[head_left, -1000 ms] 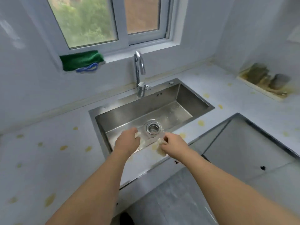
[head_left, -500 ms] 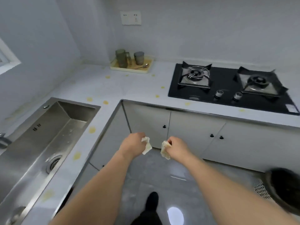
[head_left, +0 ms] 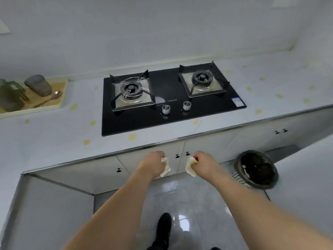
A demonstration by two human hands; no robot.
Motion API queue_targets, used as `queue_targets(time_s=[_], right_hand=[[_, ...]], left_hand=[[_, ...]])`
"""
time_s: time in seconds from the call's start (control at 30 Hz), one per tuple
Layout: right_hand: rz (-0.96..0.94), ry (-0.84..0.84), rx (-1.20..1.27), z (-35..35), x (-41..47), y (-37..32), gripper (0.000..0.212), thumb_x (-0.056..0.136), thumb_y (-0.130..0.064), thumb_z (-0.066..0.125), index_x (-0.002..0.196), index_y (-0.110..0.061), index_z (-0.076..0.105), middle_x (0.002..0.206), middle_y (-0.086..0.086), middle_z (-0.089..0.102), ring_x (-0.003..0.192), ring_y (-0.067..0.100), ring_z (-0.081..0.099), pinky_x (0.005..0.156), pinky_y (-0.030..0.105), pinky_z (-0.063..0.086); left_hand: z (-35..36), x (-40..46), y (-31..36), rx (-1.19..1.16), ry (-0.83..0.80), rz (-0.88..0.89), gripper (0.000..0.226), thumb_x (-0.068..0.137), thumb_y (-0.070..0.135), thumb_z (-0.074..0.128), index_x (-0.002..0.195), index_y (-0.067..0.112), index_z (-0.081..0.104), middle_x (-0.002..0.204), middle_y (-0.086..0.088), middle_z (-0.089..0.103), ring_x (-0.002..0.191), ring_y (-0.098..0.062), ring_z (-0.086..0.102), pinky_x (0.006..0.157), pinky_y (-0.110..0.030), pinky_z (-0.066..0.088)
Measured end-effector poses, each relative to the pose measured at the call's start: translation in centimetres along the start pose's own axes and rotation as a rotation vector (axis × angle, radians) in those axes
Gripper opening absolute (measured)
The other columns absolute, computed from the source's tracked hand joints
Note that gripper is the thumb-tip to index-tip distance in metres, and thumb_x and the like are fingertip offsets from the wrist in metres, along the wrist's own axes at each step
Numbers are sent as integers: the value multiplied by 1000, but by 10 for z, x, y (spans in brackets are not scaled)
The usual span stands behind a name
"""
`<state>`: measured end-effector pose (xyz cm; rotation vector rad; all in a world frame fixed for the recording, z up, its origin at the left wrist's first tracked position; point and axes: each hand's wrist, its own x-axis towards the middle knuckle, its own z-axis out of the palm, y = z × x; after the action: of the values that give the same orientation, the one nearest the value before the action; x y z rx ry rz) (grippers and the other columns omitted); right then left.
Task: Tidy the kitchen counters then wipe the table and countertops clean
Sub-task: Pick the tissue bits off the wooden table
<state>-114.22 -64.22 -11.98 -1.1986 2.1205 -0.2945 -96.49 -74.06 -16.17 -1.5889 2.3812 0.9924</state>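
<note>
My left hand [head_left: 152,164] grips a crumpled pale piece of tissue [head_left: 166,168] that hangs from its fist. My right hand [head_left: 205,162] pinches a second pale crumpled piece [head_left: 190,166]. Both hands are held out side by side in front of the lower cabinet doors, below the edge of the white countertop [head_left: 54,141]. That countertop is dotted with several yellowish stains [head_left: 132,136]. A black two-burner gas hob [head_left: 167,98] is set into it straight ahead.
A cream tray [head_left: 38,109] with dark cups and a spoon sits on the counter at the left. A round bin with a black liner [head_left: 256,169] stands on the floor to the right of my right hand. Grey floor tiles and my dark shoe [head_left: 163,230] lie below.
The view has swung right from the sink to the hob. Both hands left the sink edge carrying the crumpled pieces and now hang in front of the cabinets; the bin has come closer.
</note>
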Motion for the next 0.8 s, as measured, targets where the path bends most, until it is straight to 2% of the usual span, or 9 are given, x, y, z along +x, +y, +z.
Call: queue_targets(time_s=[0.13,0.27,0.33,0.4,0.47,0.57,0.67,0.8], right_hand=[[153,85,77,-53,21,64,5,89,-13,48,88,-16,51,101,9,64,86,22,54,70,25,38],[278,123,122,-100,31,135,11,93,-17,46,98,-13,56,94,2,57,77,15,50,63,23,40],[311,133,177,-120,41,178,16,92,-18,45,99,-12,58,96,2,61,83,18,58,72,29,49],[358,153,220,-148,53,229,13,90,-17,45,95,-16,58,99,5,63,88,23,61,80,38,53],[389,148,215,-170,64,269,10,93,-18,44,90,-18,54,94,4,61,86,23,59,79,36,51],[433,155,210,-203,78,328,18,98,-24,42,95,-12,55,87,3,59,84,23,56,76,30,43],[444,138,201,-230,87,372,17,98,-26,41,89,-14,49,76,-2,52,76,20,52,71,28,39],[445,70,152,-260,102,407,14,98,-22,40,92,-13,48,82,1,53,80,23,52,70,28,37]], left_hand=[[24,52,86,79,-124,132,17,86,21,50,97,28,61,110,-3,65,99,-24,60,78,-30,49],[53,92,166,103,-173,222,23,88,21,47,105,27,62,112,-1,61,96,-23,59,74,-27,42],[69,108,208,106,-191,228,19,90,19,45,97,27,61,106,-1,62,90,-22,57,71,-27,42],[97,126,257,117,-192,237,17,91,19,46,96,27,60,106,-2,63,91,-24,59,72,-28,45],[120,135,295,122,-209,222,14,92,21,47,92,29,59,103,-1,63,89,-23,59,71,-28,45],[153,152,358,134,-252,226,12,91,22,46,86,29,55,104,-1,65,90,-23,61,71,-28,46],[175,165,416,149,-244,251,17,93,21,45,101,22,60,109,-5,65,98,-27,62,75,-29,47],[196,180,463,85,-245,191,20,91,18,44,100,17,61,106,-5,67,97,-27,62,80,-33,53]])
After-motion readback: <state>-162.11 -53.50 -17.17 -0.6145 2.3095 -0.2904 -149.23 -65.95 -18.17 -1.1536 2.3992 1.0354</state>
